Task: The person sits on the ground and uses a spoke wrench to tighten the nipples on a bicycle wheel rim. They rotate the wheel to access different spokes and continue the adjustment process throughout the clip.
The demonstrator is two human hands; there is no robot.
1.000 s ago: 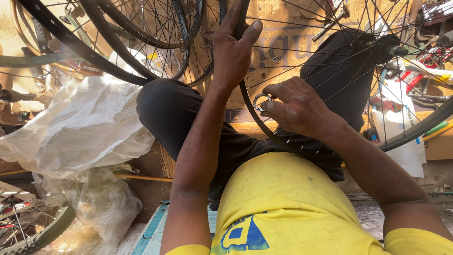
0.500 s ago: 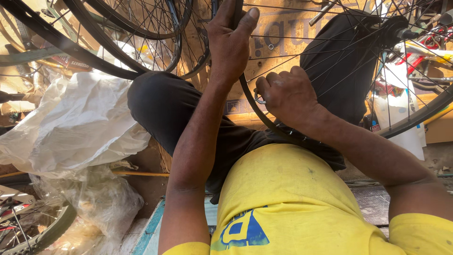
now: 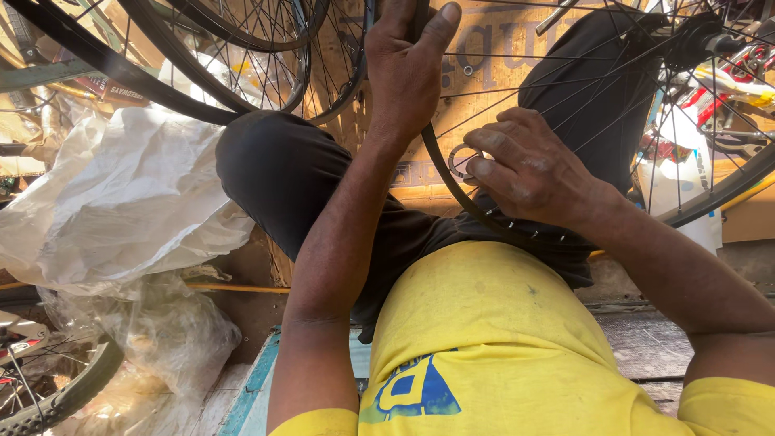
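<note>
Left hand (image 3: pixel 408 69) is clamped on the rim (image 3: pixel 452 190), fingers wrapped over the top edge and thumb up the near side. My read: it's steadying the wheel so it can't turn. The rim stands upright between my knees, its lower arc touching my lap.

Right hand (image 3: pixel 529 173) is pinched shut on a small round metal tool (image 3: pixel 462 161), probably a spoke key, held against the inside of the rim where the spokes (image 3: pixel 565 89) meet it. A row of nipple ends pokes through the rim just below that hand.

I'm seated low in dark trousers (image 3: pixel 282 173) and a yellow shirt (image 3: pixel 500 339). More wheels (image 3: pixel 242 56) lean behind, upper left. A crumpled white sack (image 3: pixel 121 202) sits beside my left knee, with a tyre (image 3: pixel 56 396) at the lower left corner. A brown board stands behind the spokes. Cluttered workshop, strong sunlight.
</note>
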